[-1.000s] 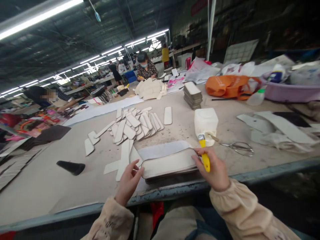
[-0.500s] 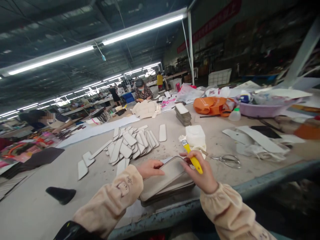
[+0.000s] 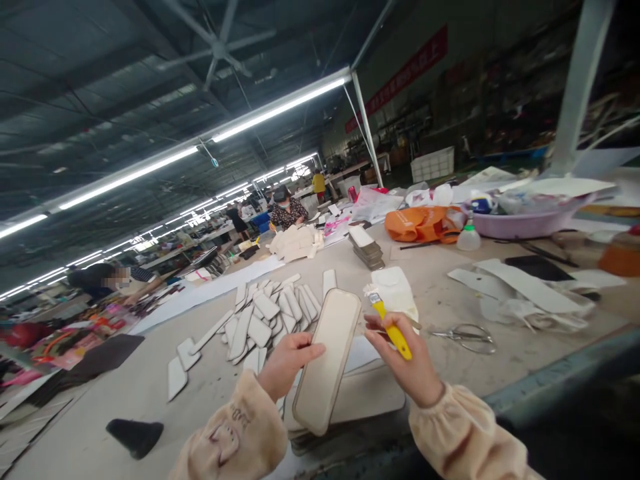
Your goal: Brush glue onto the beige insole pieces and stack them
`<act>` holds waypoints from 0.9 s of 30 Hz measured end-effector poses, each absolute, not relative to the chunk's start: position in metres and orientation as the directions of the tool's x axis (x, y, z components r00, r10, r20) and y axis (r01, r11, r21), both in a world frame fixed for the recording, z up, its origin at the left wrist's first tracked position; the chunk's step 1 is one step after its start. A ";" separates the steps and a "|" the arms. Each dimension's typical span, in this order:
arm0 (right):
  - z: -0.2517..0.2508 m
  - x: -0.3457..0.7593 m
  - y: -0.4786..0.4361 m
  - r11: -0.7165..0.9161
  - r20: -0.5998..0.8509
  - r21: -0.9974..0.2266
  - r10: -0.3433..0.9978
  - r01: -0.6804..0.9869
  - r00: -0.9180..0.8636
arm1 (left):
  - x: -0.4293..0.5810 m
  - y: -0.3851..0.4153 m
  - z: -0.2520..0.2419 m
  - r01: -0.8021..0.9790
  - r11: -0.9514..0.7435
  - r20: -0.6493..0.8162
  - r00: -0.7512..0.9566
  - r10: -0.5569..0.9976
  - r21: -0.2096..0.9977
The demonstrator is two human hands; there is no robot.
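Observation:
My left hand point(image 3: 293, 363) grips a long beige panel with rounded corners and a darker rim point(image 3: 330, 357) by its left edge, thumb on top. The panel is tilted up above a stack of similar panels point(image 3: 370, 397) at the table's front edge. In my right hand point(image 3: 407, 363) is a paintbrush with a yellow handle point(image 3: 397, 335), bristles pointing up and away. The right fingers are just beside the panel's right edge. Behind the brush stands a white plastic container point(image 3: 397, 287). A heap of small pale rounded pieces point(image 3: 267, 313) lies to the left.
Scissors point(image 3: 467, 338) and pale scraps point(image 3: 530, 287) lie at the right. A black cone-shaped object point(image 3: 135, 437) is at the left front. Farther back are a small panel stack point(image 3: 365, 247), an orange bag point(image 3: 423, 223) and a purple basin point(image 3: 523, 223). Other people work beyond.
My left hand has lifted the top panel from the stack and turned it more upright. My right hand, still with the paintbrush, has come away from the panel's edge. The view has tilted up.

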State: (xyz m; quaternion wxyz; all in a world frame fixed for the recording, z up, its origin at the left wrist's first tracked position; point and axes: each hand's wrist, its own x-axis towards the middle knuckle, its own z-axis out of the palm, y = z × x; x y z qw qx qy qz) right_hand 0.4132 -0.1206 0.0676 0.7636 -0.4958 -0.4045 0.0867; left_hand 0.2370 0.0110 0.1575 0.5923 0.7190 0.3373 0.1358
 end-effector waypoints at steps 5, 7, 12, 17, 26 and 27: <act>0.077 0.404 -0.125 0.525 0.459 -0.838 0.532 0.148 0.712 | 0.243 -0.015 0.149 0.272 0.023 -0.223 0.734 0.641 0.962; 0.079 0.402 -0.126 0.503 0.459 -0.843 0.494 0.188 0.738 | 0.245 -0.024 0.146 0.270 0.034 -0.231 0.745 0.626 0.962; 0.084 0.403 -0.130 0.425 0.471 -0.858 0.429 0.288 0.771 | 0.250 -0.038 0.143 0.258 0.071 -0.242 0.729 0.640 0.963; 0.090 0.406 -0.137 0.388 0.461 -0.871 0.435 0.301 0.773 | 0.251 -0.047 0.144 0.231 0.202 -0.307 0.740 0.599 0.952; 0.083 0.416 -0.131 0.367 0.471 -0.869 0.413 0.331 0.779 | 0.247 -0.045 0.129 0.277 0.323 -0.410 0.771 0.488 0.905; 0.082 0.416 -0.131 0.373 0.472 -0.868 0.421 0.327 0.775 | 0.247 -0.044 0.129 0.275 0.323 -0.410 0.765 0.497 0.906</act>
